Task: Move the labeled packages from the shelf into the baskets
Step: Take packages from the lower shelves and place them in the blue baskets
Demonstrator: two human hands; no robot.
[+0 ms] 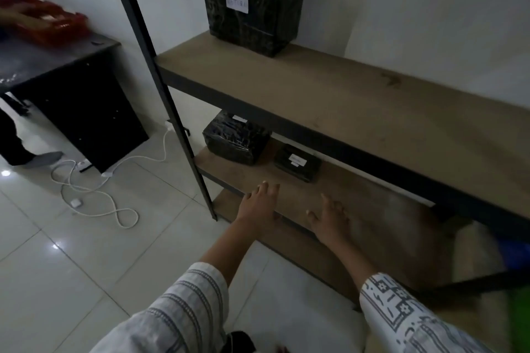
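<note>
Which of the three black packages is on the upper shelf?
The largest package, alone on the upper shelf; the medium package and the small flat package sit one level lower.

The black upright post is standing just left of the left grip, closing off that side of the lower board. The upper board is overhanging it, leaving a low slot; both the left grip and the right grip are hovering at its mouth, fingers spread. Beyond them a wrapped package and a flat package are sitting close together. Bare wood is lying open to their right. A white cable is looping over the floor left of the post.
</note>
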